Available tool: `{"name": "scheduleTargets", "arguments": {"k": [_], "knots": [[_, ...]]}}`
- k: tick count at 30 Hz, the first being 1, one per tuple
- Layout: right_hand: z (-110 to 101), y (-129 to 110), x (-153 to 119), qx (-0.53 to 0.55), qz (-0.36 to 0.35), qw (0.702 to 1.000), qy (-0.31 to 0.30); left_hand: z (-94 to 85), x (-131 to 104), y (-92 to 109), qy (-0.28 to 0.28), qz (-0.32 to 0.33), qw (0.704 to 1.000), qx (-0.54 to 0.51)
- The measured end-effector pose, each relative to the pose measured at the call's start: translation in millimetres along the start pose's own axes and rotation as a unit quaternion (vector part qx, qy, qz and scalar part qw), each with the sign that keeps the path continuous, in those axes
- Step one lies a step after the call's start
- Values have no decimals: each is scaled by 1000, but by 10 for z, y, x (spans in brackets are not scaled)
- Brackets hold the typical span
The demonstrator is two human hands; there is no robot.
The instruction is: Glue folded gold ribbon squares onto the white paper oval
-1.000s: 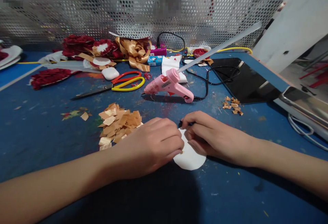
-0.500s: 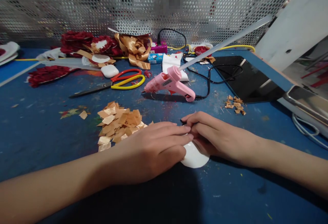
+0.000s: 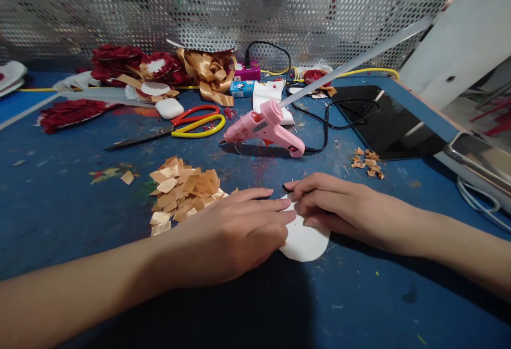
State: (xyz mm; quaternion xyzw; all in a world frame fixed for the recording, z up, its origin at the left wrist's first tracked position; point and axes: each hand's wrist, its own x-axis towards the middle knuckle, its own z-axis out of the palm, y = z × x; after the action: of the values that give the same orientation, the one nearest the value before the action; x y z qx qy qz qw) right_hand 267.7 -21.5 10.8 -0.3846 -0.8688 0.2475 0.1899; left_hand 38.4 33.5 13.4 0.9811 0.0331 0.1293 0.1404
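White disc (image 3: pixel 306 243), partly covered, on blue table (image 3: pixel 371 312)

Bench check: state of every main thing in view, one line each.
White disc: partly covered by left hand and right hand
Gold pieces: cut, heaped loosely
Scissors: blades closed
Pink glue gun: glue stick inserted, cord attached; on or off unclear
Gold ribbon: tangled
Tablet: screen dark
Small gold bits: crumpled

1. The head view looks forward and down across the blue surface (image 3: pixel 379 306).
2. The left hand (image 3: pixel 247 232) and right hand (image 3: pixel 339 202) show near, the metal mesh (image 3: pixel 199 14) farther off along the top.
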Motion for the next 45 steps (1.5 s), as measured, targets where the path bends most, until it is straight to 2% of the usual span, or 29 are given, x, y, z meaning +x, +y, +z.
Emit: {"name": "scheduleTargets", "arguments": {"k": [7, 10, 12, 16, 24, 38, 42, 45], "knots": [[53, -90, 35, -108, 46, 993, -1, 12, 14, -5, 19, 10, 1000, -1], [104, -140, 37, -202, -2, 979, 0, 5, 23, 3, 20, 10, 1000, 2], [123, -170, 24, -277, -43, 960, -7, 0, 29, 10, 18, 10, 1000, 10], [90, -191, 2, -350, -82, 933, -24, -2, 40, 20, 12, 12, 999, 27], [-41, -120, 59, -326, -125, 936, -56, -1, 50, 25, 26, 17, 999, 21], [109, -245, 31, -377, -107, 920, -5, -5, 38, 28, -5, -14, 1000, 18], [184, -200, -2, -350, -80, 933, -3, -7, 35, 36, -6, -6, 1000, 30], [208, -162, -12, -307, -52, 950, -10, 5, 33, 37, 16, -13, 999, 28]]}}
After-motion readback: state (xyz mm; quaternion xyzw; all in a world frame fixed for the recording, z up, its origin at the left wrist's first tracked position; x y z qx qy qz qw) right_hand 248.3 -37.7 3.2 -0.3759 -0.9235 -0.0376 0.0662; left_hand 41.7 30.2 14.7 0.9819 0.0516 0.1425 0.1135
